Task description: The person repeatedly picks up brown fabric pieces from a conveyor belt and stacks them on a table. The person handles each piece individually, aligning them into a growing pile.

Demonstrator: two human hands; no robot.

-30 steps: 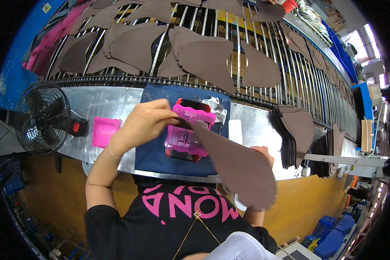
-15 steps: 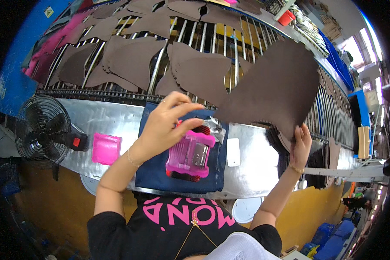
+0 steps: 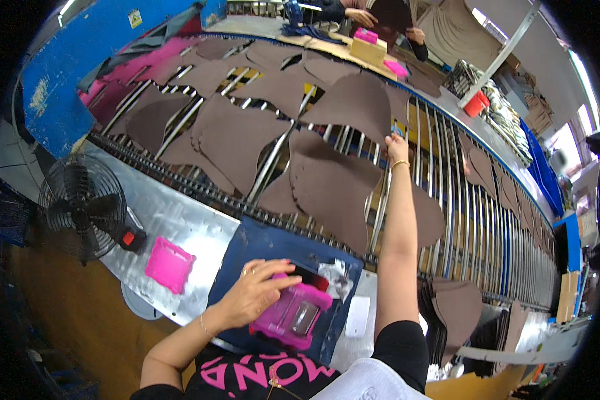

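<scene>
- Rod conveyor (image 3: pixel 513 267) bears brown panels, some overlapping.
- Right hand (image 3: pixel 396 148): fingers curled at the corner of a brown panel (image 3: pixel 353 100) over the rods; pinch or release, cannot tell.
- Left hand (image 3: pixel 250 297): fingers extended, thumb apart, over pink tray (image 3: pixel 280 317).
- Advisable: panel flat, edge unfolded.

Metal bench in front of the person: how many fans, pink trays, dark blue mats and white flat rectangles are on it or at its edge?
Fans: 1
Pink trays: 2 (one near the fan, one by the left hand)
Dark blue mats: 1
White flat rectangles: 1
Total: 5
</scene>
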